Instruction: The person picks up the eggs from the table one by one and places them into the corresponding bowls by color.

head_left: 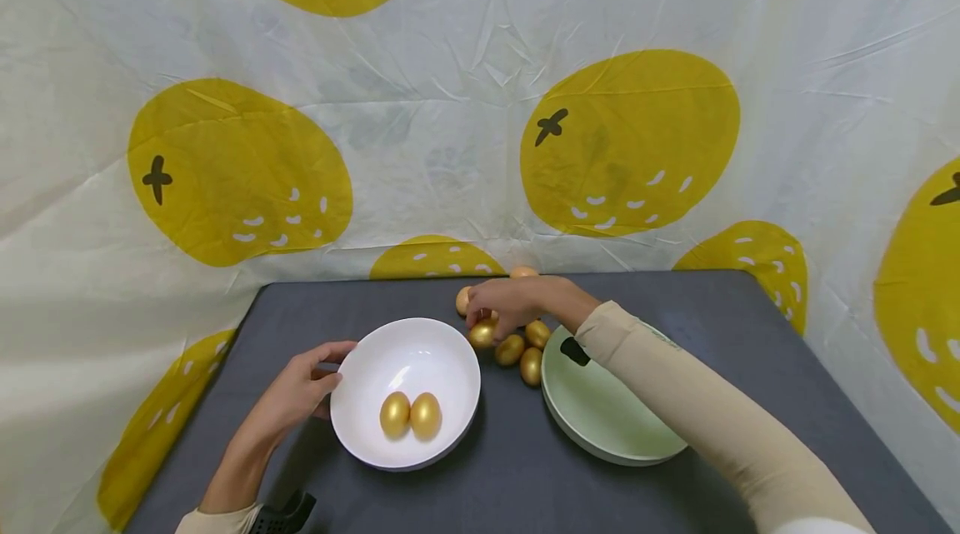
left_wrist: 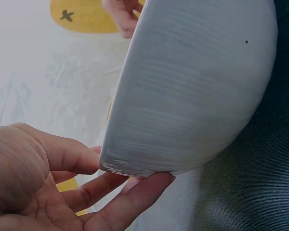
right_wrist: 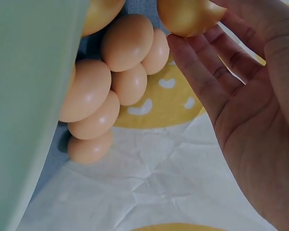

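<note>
My left hand (head_left: 303, 384) holds the left edge of a white bowl (head_left: 367, 417), its thumb at the rim and fingertips against the outer wall (left_wrist: 192, 86). Two gold eggs (head_left: 426, 416) lie side by side inside. Beyond the bowl's right side, my right hand (head_left: 513, 301) pinches another gold egg (head_left: 482, 333); in the right wrist view this egg (right_wrist: 188, 17) sits at the fingertips. Several more gold eggs (head_left: 531, 367) lie between the two bowls. Behind them are several brown eggs (right_wrist: 130, 43), mostly hidden by the right hand in the head view.
A pale green bowl (head_left: 607, 426) stands to the right, with the right sleeve (head_left: 697, 401) crossing over it and a dark patch on its inner wall. The dark grey table (head_left: 480, 501) ends at the back against a white cloth (head_left: 435, 151) printed with yellow fruit.
</note>
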### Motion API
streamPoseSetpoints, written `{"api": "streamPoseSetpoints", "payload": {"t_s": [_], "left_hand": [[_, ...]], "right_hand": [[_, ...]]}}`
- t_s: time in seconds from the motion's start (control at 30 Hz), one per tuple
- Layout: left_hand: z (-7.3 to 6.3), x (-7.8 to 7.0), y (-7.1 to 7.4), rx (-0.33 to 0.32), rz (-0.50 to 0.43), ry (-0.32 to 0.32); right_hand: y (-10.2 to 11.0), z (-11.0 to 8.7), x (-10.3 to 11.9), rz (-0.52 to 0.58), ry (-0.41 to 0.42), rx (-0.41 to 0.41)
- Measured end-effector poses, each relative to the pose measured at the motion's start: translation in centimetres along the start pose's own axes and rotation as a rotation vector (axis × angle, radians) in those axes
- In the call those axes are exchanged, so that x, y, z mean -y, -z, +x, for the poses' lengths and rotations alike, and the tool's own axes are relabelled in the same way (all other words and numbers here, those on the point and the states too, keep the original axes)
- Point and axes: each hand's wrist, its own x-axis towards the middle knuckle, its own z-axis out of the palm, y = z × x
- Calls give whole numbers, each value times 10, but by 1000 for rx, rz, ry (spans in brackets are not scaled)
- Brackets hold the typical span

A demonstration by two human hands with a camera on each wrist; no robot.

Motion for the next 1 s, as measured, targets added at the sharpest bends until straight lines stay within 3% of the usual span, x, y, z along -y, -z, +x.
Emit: {"api": "streamPoseSetpoints", "payload": {"t_s": [0.27,1.0], "left_hand": [[-2,0,0,16,-8,-13],[-2,-2,0,19,-17,-10]], "right_hand": [[2,-15,0,11,-32,-18],[8,-38,20,56,61,-60]]}}
